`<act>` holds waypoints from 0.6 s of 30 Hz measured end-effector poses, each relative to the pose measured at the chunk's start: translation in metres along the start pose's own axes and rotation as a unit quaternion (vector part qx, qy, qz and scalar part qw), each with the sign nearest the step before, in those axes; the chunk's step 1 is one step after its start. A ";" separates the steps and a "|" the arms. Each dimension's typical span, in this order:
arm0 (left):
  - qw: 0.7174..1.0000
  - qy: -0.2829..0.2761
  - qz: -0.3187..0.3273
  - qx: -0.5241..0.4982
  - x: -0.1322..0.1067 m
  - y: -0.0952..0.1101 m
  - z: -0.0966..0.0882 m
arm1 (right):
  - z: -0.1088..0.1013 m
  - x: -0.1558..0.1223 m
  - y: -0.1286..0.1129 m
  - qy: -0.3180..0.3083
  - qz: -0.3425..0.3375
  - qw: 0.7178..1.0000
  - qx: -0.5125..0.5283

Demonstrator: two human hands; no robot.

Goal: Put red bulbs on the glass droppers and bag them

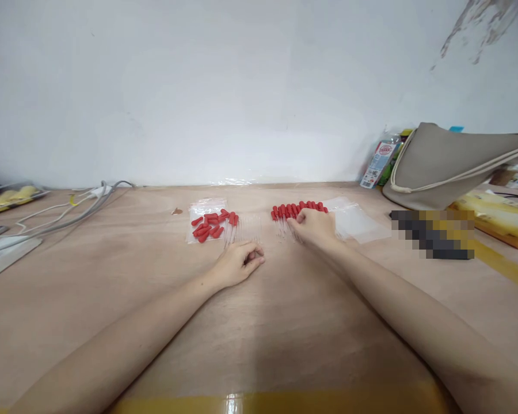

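Note:
My left hand point(240, 263) rests on the table with its fingers loosely curled, thumb apart from the forefinger and nothing seen between them. Just beyond it lie bare glass tubes point(248, 228) side by side, and a couple of droppers with red bulbs point(233, 218) at their left end. Loose red rubber bulbs point(207, 225) are heaped on a clear plastic bag point(193, 234). My right hand point(314, 226) is over a row of glass droppers with red bulbs point(289, 210), fingers closed together at their glass stems; what they pinch is not clear.
A flat clear zip bag point(360, 221) lies right of the row. Farther right are a grey drawstring bag point(453, 167), a labelled pack point(377, 164) and a yellow packet point(496, 215). Cables point(90, 201) and a yellow-filled tray point(12, 198) occupy the left; a wall point(242, 92) closes the back.

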State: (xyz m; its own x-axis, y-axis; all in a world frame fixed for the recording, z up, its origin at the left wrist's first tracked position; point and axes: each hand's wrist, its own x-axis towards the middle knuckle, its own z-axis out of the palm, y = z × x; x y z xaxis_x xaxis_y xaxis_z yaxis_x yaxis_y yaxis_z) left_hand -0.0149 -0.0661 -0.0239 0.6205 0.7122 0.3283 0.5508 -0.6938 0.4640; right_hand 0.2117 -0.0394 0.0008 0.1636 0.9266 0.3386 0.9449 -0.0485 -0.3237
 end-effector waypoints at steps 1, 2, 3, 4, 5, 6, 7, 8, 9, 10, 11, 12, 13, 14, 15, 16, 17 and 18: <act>1.000 0.000 0.001 0.000 0.000 0.000 0.000 | 0.001 -0.003 -0.010 -0.009 -0.023 1.000 -0.001; 1.000 -0.002 0.002 -0.001 0.000 0.001 0.000 | 0.003 -0.005 -0.021 -0.025 -0.050 0.998 0.000; 1.000 -0.005 0.003 -0.001 -0.001 0.002 0.001 | 0.006 -0.007 -0.031 -0.035 -0.063 0.997 -0.003; 1.000 -0.005 0.005 0.002 -0.001 0.002 0.001 | 0.010 -0.007 -0.041 -0.054 -0.072 0.996 -0.009; 1.000 0.006 0.007 0.010 -0.001 0.002 0.001 | 0.013 -0.007 -0.050 -0.073 -0.071 0.995 -0.020; 0.999 0.030 0.008 0.025 -0.001 0.001 0.001 | 0.017 -0.006 -0.057 -0.091 -0.067 0.993 -0.029; 0.997 0.067 0.006 0.047 -0.001 0.000 -0.001 | 0.020 -0.004 -0.063 -0.100 -0.063 0.992 -0.033; 0.991 0.112 0.000 0.075 0.000 -0.002 -0.003 | 0.023 -0.002 -0.068 -0.108 -0.057 0.992 -0.036; 0.982 0.158 -0.012 0.105 0.001 -0.006 -0.007 | 0.026 0.000 -0.071 -0.112 -0.051 0.992 -0.036; 0.971 0.195 -0.029 0.134 0.002 -0.010 -0.013 | 0.027 0.002 -0.073 -0.115 -0.045 0.992 -0.036; 0.961 0.221 -0.052 0.159 0.003 -0.016 -0.019 | 0.028 0.004 -0.074 -0.118 -0.039 0.992 -0.035; 0.952 0.232 -0.079 0.181 0.004 -0.022 -0.026 | 0.028 0.006 -0.075 -0.121 -0.032 0.992 -0.035; 0.945 0.233 -0.107 0.205 0.005 -0.027 -0.033 | 0.028 0.007 -0.075 -0.123 -0.025 0.991 -0.034; 0.937 0.227 -0.132 0.230 0.005 -0.033 -0.040 | 0.028 0.007 -0.076 -0.125 -0.019 0.991 -0.033; 0.931 0.217 -0.150 0.252 0.005 -0.038 -0.046 | 0.028 0.008 -0.076 -0.128 -0.015 0.991 -0.031; 0.926 0.208 -0.161 0.270 0.004 -0.041 -0.051 | 0.028 0.008 -0.076 -0.130 -0.011 0.991 -0.029; 0.923 0.199 -0.163 0.286 0.004 -0.044 -0.054 | 0.027 0.008 -0.077 -0.132 -0.009 0.991 -0.027; 0.921 0.190 -0.159 0.302 0.003 -0.045 -0.056 | 0.028 0.009 -0.077 -0.134 -0.007 0.991 -0.025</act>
State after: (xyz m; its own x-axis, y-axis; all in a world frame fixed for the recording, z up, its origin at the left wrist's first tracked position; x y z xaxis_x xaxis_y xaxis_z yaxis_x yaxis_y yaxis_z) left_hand -0.0688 -0.0268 0.0023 0.1969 0.7966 0.5715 0.9520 -0.2947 0.0829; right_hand 0.1327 -0.0175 0.0041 0.0764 0.9926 0.0942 0.9605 -0.0479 -0.2740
